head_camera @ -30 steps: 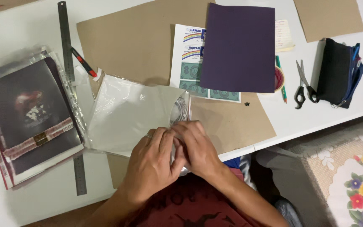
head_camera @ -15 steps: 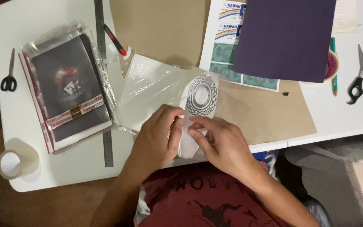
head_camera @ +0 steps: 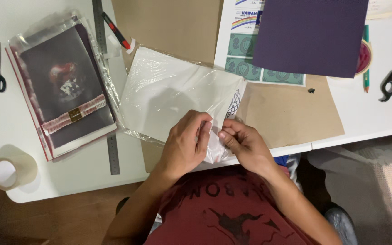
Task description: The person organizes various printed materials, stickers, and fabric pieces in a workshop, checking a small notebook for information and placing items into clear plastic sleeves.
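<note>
Both hands at near edge of white tabletop (head_camera: 368,122): left hand (head_camera: 184,147) and right hand (head_camera: 246,145) have fingers pinched shut on the near corner of a clear plastic sleeve (head_camera: 178,93) holding white paper. Sleeve lies flat, partly on brown kraft sheet (head_camera: 291,113), steel ruler (head_camera: 107,104) just left.

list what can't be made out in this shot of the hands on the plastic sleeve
Head view only:
- Near edge of the clear plastic sleeve: covered by the left hand and right hand.
- Round pattern on the sheet inside: mostly tucked behind white paper.
- Purple card: cut off by the top edge.
- Printed sheet: partly under the card.
</note>
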